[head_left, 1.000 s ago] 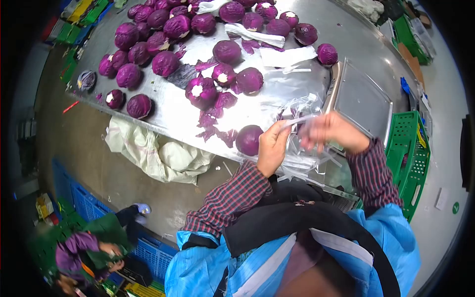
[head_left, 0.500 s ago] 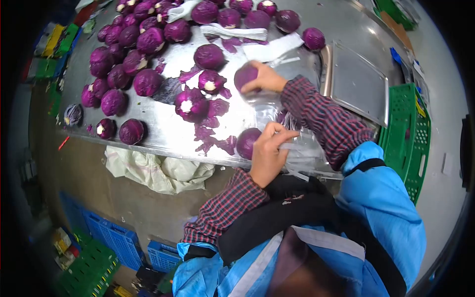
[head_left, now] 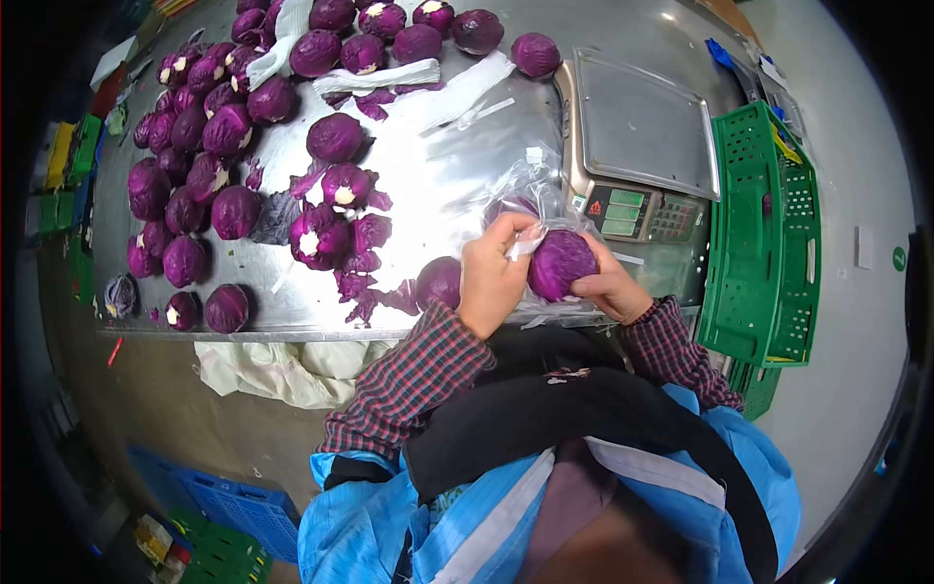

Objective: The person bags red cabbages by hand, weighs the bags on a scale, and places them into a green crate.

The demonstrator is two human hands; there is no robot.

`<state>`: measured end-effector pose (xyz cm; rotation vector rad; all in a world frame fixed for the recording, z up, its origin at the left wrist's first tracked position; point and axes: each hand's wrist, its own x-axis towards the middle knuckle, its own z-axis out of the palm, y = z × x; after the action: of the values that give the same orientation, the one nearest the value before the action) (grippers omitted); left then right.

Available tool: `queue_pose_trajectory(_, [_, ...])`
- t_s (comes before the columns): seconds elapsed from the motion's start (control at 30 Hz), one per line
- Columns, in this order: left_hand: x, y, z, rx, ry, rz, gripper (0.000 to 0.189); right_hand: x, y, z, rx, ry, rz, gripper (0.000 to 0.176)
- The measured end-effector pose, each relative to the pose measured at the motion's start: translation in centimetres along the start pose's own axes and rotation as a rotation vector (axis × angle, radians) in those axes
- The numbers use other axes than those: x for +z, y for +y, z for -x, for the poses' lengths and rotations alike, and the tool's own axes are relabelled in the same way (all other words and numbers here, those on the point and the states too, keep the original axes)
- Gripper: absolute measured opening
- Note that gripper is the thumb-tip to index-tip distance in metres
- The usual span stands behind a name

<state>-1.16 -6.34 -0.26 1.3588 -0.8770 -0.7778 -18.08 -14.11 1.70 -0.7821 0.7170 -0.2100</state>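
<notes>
Our right hand [head_left: 608, 287] cups a round purple cabbage head [head_left: 559, 263] from below & the right, fingers curled tight on it. Our left hand [head_left: 491, 277] pinches the rim of a thin clear plastic bag [head_left: 535, 190] against the cabbage's top-left (rest of the bag crumpled behind both hands). We hold the cabbage at the near edge of the shiny steel table [head_left: 438, 165], w/ a second purple cabbage [head_left: 440, 282] just left of the left hand. Flat-topped steel weighing scale [head_left: 637, 136] sits behind, green slatted plastic crate [head_left: 764, 224] to its right.
</notes>
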Motion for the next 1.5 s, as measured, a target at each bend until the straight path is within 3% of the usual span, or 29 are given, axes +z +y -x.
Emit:
queue_pose_trajectory(0.07, [0.3,1.1,0.4,-0.003,-0.061,-0.102,0.009,-0.1,1.2,-0.8,-0.099,0.104,0.183,0.067])
queue_pose_trajectory(0.1, [0.5,1.7,0.9,-0.018,-0.12,-0.199,0.009,0.1,1.9,-1.3,-0.097,0.11,0.174,0.067])
queue_pose_trajectory(0.17, [1.2,1.2,1.4,0.001,-0.183,-0.211,0.01,0.3,2.1,-3.8,-0.221,0.32,-0.142,0.062])
queue_pose_trajectory(0.23, [2.4,1.7,2.3,0.088,-0.203,-0.177,0.012,0.6,2.1,-6.4,-0.281,0.329,-0.044,0.068])
queue_pose_trajectory(0.3, [3.0,2.4,2.7,0.11,-0.178,-0.15,0.011,1.1,1.5,-8.7,-0.303,0.675,1.11,0.083])
queue_pose_trajectory(0.33, [3.1,2.9,2.8,0.127,-0.196,-0.102,0.01,1.7,1.3,-9.5,-0.282,0.673,1.041,0.098])
queue_pose_trajectory(0.37, [3.0,3.1,2.9,0.141,-0.214,-0.053,0.009,2.0,0.6,-9.7,-0.284,0.662,1.048,0.098])
queue_pose_trajectory(0.4, [2.8,3.0,3.1,0.234,-0.194,0.001,0.007,3.0,-1.1,-9.3,-0.367,0.515,1.006,0.099])
queue_pose_trajectory(0.47, [2.0,3.4,3.5,0.236,-0.217,0.094,0.008,3.0,-3.3,-9.6,-0.47,0.228,0.893,0.1])
queue_pose_trajectory(0.5, [1.6,3.6,3.9,0.242,-0.257,0.188,0.009,3.4,-3.6,-10.1,-0.46,0.221,0.894,0.1])
queue_pose_trajectory(0.57, [1.4,2.6,4.3,0.236,-0.23,0.213,0.011,4.3,-4.4,-11.8,-0.557,0.308,1.411,0.099])
queue_pose_trajectory(0.6, [1.3,1.8,4.5,0.01,-0.107,0.314,0.011,3.1,-3.6,-14.0,-0.718,0.329,1.522,0.086])
queue_pose_trajectory(0.63, [1.1,1.3,4.3,-0.213,0.014,0.412,0.011,2.0,-3.1,-16.4,-0.723,0.327,1.52,0.086])
queue_pose_trajectory(0.7, [-0.7,0.3,4.0,-0.277,0.059,0.506,0.013,1.0,-2.4,-19.8,-0.382,0.208,1.894,0.075])
queue_pose_trajectory(0.73, [-1.3,-1.1,4.6,-0.296,0.049,0.539,0.012,2.2,-2.4,-20.0,-0.39,0.209,1.892,0.075])
queue_pose_trajectory(0.8, [-2.7,-2.6,5.8,-0.375,0.05,0.686,0.013,4.3,-1.9,-19.6,-0.564,0.161,2.008,0.056])
queue_pose_trajectory(0.83, [-3.8,-2.1,6.5,-0.385,0.044,0.682,0.013,4.3,-1.8,-18.7,-0.555,0.167,2.0,0.056])
queue_pose_trajectory(0.9, [-6.2,-1.0,7.3,-0.545,-0.24,0.618,0.017,3.4,-3.1,-16.4,-0.637,-0.17,1.701,0.047])
queue_pose_trajectory(0.97, [-8.5,-2.6,8.3,-0.511,-0.447,0.5,0.038,3.8,-4.5,-11.8,-0.511,-0.308,1.554,0.038])
queue_pose_trajectory(1.03, [-10.9,-2.4,5.9,-0.742,-0.261,0.346,0.067,4.4,-5.6,-8.6,-0.467,-0.372,1.573,0.037])
queue_pose_trajectory(1.1, [-12.1,-1.8,1.9,-0.878,-0.241,0.223,0.088,4.3,-5.3,-7.4,-0.515,-0.413,1.552,0.034])
queue_pose_trajectory(1.17, [-12.4,0.1,-2.2,-0.933,-0.277,0.214,0.09,4.7,-4.6,-7.4,-0.555,-0.351,1.464,0.031])
queue_pose_trajectory(1.23, [-12.7,0.6,-6.0,-0.93,-0.327,0.042,0.088,6.3,-4.4,-8.5,-0.409,-0.094,0.872,0.031])
queue_pose_trajectory(1.27, [-12.3,1.2,-7.4,-0.966,-0.385,-0.014,0.086,7.2,-4.5,-8.9,-0.374,-0.064,0.668,0.032])
queue_pose_trajectory(1.37, [-10.8,2.6,-9.9,-1.046,-0.508,-0.027,0.069,8.2,-4.6,-10.3,-0.34,-0.171,0.656,0.031])
queue_pose_trajectory(1.43, [-10.6,2.4,-10.1,-0.935,-0.506,0.214,0.028,8.8,-4.8,-10.3,-0.397,-0.195,0.577,0.026])
queue_pose_trajectory(1.5, [-10.3,2.9,-9.4,-0.93,-0.518,0.247,0.026,8.4,-6.4,-9.2,-0.624,-0.232,1.231,0.021])
